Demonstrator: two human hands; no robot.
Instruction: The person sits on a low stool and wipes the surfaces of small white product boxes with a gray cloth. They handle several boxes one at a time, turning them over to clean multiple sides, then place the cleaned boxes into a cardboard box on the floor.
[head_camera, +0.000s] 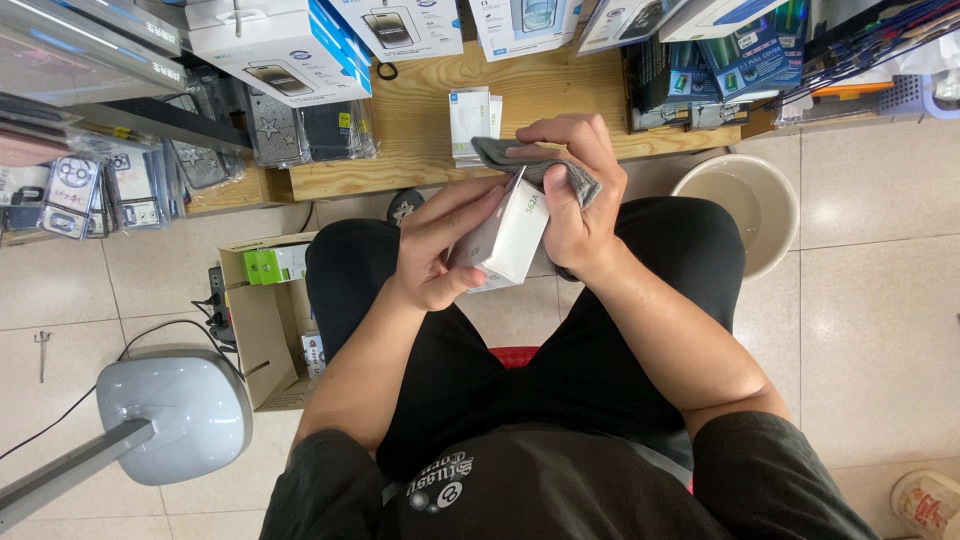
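light: bright, even, from overhead | shadows: soft, under legs | glare: on floor tiles (880, 330) | focus: sharp | edges: wide-angle bend

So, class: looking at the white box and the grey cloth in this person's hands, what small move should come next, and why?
Probably draw the grey cloth down along the white box. The left hand grips the box from below, and the right hand presses the cloth against its top edge.
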